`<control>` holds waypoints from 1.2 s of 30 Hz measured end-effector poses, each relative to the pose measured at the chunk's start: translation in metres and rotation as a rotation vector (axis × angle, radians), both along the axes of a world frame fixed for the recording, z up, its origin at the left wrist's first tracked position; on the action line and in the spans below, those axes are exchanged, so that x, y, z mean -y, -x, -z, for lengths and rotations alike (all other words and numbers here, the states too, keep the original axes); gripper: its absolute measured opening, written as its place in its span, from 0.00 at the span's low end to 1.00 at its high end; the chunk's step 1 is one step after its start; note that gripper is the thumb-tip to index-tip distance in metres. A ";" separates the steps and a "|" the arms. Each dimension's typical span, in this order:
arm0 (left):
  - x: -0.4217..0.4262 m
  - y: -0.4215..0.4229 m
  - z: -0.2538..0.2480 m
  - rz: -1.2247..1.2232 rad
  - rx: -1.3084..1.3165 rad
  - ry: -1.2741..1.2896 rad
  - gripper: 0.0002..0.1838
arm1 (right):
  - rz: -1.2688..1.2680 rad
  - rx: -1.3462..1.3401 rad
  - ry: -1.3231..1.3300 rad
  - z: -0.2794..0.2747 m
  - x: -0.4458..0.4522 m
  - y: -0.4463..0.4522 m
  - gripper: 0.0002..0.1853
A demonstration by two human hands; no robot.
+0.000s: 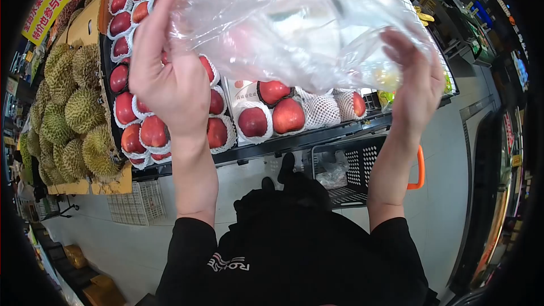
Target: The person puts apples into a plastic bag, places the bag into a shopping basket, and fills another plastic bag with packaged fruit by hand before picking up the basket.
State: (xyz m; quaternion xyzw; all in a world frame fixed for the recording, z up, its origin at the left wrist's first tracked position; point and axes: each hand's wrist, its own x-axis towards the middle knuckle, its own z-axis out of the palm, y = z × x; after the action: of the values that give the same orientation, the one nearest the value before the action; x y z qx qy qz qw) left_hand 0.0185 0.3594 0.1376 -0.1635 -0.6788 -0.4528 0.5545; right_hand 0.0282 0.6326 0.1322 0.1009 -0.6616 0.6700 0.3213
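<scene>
A clear plastic bag (283,28) stretches between my two hands above the fruit display. My left hand (174,76) is closed on the bag's left side. At the bag's right edge, my right hand (418,76) has curled fingers gripping the film, though its fingertips are blurred and partly behind the plastic. Below the bag, red apples (288,115) in white foam nets sit in rows. Another group of netted apples (154,131) lies beneath and left of my left hand. The bag hides part of the display.
Piled durians (85,112) stand at the left beside a yellow price sign (55,1). Under the display's front edge is a dark shopping basket (356,165) with an orange handle (420,169) and a plastic bag inside. A white crate (136,203) rests on the floor.
</scene>
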 end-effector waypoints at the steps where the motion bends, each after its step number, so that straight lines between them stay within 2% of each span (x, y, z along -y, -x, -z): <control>1: -0.007 -0.012 -0.006 -0.064 -0.179 0.084 0.22 | 0.146 -0.199 -0.001 -0.010 0.001 -0.017 0.19; 3: -0.010 -0.044 0.013 0.029 -0.141 0.295 0.23 | 0.234 -0.218 -0.021 0.048 0.007 -0.040 0.15; 4: -0.008 -0.056 0.049 0.186 0.073 0.418 0.23 | 0.137 0.026 -0.418 0.095 0.008 -0.048 0.12; 5: -0.002 -0.063 0.088 0.276 0.526 0.547 0.19 | -0.051 0.342 -0.529 0.141 0.004 -0.064 0.10; 6: 0.009 -0.074 0.142 0.295 0.749 0.669 0.15 | -0.231 0.649 -0.706 0.186 0.001 -0.079 0.09; 7: 0.014 -0.096 0.143 0.350 0.992 0.677 0.12 | -0.245 0.808 -0.618 0.205 0.007 -0.107 0.10; 8: 0.024 -0.112 0.178 0.437 0.970 0.518 0.13 | -0.299 0.854 -0.561 0.207 0.011 -0.129 0.09; 9: 0.027 -0.120 0.173 0.399 0.947 0.440 0.13 | -0.332 0.879 -0.317 0.218 0.015 -0.150 0.09; 11: 0.031 -0.139 0.154 0.376 0.941 0.367 0.14 | -0.271 0.912 -0.201 0.222 0.025 -0.170 0.10; 12: 0.031 -0.140 0.141 0.314 0.824 0.246 0.16 | -0.214 0.905 -0.094 0.221 0.030 -0.171 0.11; 13: 0.033 -0.141 0.135 0.251 0.706 0.126 0.18 | -0.211 0.901 -0.094 0.220 0.035 -0.170 0.11; 14: 0.035 -0.144 0.136 0.253 0.701 0.125 0.18 | -0.175 0.826 -0.129 0.217 0.040 -0.169 0.10; 16: 0.039 -0.146 0.142 0.187 0.491 0.144 0.21 | -0.105 0.672 -0.198 0.210 0.047 -0.168 0.31; 17: 0.042 -0.151 0.147 0.176 0.465 0.200 0.21 | -0.026 0.700 -0.367 0.207 0.045 -0.171 0.46; 18: 0.041 -0.155 0.151 0.179 0.460 0.202 0.21 | -0.022 0.696 -0.365 0.199 0.048 -0.172 0.46; 19: 0.038 -0.160 0.155 0.239 0.448 0.232 0.20 | 0.154 0.493 -0.649 0.187 0.052 -0.171 0.46; 22: 0.025 -0.171 0.154 0.363 0.469 0.301 0.17 | 0.362 0.225 -0.858 0.162 0.064 -0.163 0.42; 24: 0.013 -0.174 0.153 0.482 0.435 0.282 0.18 | 0.208 0.239 -0.882 0.157 0.060 -0.152 0.34; 25: 0.010 -0.175 0.154 0.461 0.378 0.284 0.18 | 0.131 0.434 -0.730 0.161 0.056 -0.145 0.25; 26: 0.010 -0.176 0.158 0.466 0.378 0.288 0.18 | 0.097 0.459 -0.522 0.161 0.051 -0.142 0.22; 28: 0.011 -0.178 0.171 0.161 0.320 0.157 0.22 | 0.008 0.363 0.041 0.160 0.047 -0.144 0.22; 29: 0.016 -0.178 0.178 0.017 0.348 0.158 0.19 | 0.006 0.366 0.167 0.156 0.043 -0.152 0.21; 32: 0.025 -0.184 0.206 -0.026 0.433 0.117 0.16 | 0.099 0.337 0.236 0.173 0.046 -0.170 0.23; 33: 0.027 -0.187 0.216 0.039 0.462 0.122 0.17 | 0.063 0.392 0.207 0.184 0.043 -0.179 0.24; 36: 0.026 -0.197 0.221 0.120 0.490 0.151 0.17 | 0.192 0.523 -0.087 0.218 0.036 -0.198 0.23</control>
State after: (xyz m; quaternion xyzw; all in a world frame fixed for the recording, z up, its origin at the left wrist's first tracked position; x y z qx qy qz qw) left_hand 0.2158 0.3335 -0.0831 -0.1298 -0.8137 -0.4591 0.3320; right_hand 0.2258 0.5966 -0.0857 -0.1248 -0.7568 0.6106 0.1968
